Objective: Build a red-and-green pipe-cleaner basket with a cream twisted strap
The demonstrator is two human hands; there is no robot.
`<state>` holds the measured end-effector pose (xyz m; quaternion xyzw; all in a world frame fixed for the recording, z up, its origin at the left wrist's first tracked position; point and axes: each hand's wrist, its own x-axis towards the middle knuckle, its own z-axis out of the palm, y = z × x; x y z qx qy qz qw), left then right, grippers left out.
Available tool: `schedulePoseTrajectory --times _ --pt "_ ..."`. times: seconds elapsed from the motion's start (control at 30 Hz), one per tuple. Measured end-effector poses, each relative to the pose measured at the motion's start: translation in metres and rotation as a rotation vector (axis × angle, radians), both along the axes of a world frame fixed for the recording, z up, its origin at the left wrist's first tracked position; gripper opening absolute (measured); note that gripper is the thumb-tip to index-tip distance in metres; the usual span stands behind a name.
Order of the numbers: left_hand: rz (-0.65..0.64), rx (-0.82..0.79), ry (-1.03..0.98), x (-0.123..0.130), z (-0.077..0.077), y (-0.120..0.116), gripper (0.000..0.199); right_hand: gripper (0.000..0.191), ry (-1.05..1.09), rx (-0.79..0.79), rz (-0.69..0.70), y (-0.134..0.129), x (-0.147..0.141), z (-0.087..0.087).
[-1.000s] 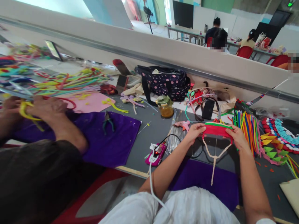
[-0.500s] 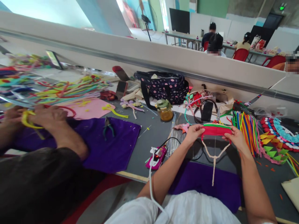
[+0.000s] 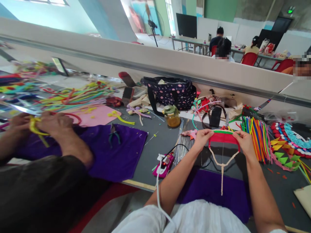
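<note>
Between my two hands is stretched a red and green pipe-cleaner piece [image 3: 224,138], with a cream Y-shaped cord frame hanging from its lower corners. My left hand [image 3: 203,138] pinches its left end between thumb and fingers. At the other end, my right hand [image 3: 243,141] pinches the top right corner. Below the hanging stem lies a purple cloth [image 3: 216,187] at the table edge. Left of my forearm is a magenta device [image 3: 164,165] with a lit red dot, and a bundle of clear thin strips [image 3: 182,142] lies by my left wrist.
A co-worker's hands [image 3: 54,124] hold scissors and a yellow strip at the left. Pliers [image 3: 113,135] rest on another purple cloth. Behind stand a jar [image 3: 172,116] and a dotted bag [image 3: 170,92]. Coloured pipe cleaners [image 3: 257,139] and a beaded ring [image 3: 289,137] lie at the right.
My right hand has shifted up from the lower right of the red piece to its top edge. My left hand keeps its pinch. The co-worker's hands have moved slightly.
</note>
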<state>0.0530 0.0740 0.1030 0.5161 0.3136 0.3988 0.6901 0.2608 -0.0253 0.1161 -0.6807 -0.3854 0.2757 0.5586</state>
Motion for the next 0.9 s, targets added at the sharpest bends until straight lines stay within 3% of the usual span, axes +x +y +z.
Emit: schedulePoseTrajectory --times 0.07,0.17,0.3,0.5,0.73,0.9 --pt "0.001 -0.002 -0.001 0.000 0.001 0.001 0.037 0.038 0.013 0.026 -0.004 0.001 0.000 0.001" --pt "0.001 -0.085 -0.018 -0.002 0.000 0.005 0.037 0.041 0.249 0.047 0.088 -0.002 -0.001 0.005" --pt "0.003 -0.198 -0.048 -0.006 -0.004 0.009 0.041 0.044 0.452 -0.049 0.205 -0.010 -0.004 0.000" --pt "-0.223 -0.149 -0.036 -0.013 -0.004 0.011 0.049 0.041 0.396 -0.026 0.166 -0.012 -0.006 -0.010" --pt "-0.124 -0.119 -0.029 -0.012 -0.006 0.013 0.034 0.040 0.353 -0.048 0.130 -0.007 -0.008 -0.010" --pt "-0.190 -0.169 -0.029 -0.015 -0.008 0.014 0.039 0.038 0.430 -0.041 0.201 -0.003 -0.004 -0.009"
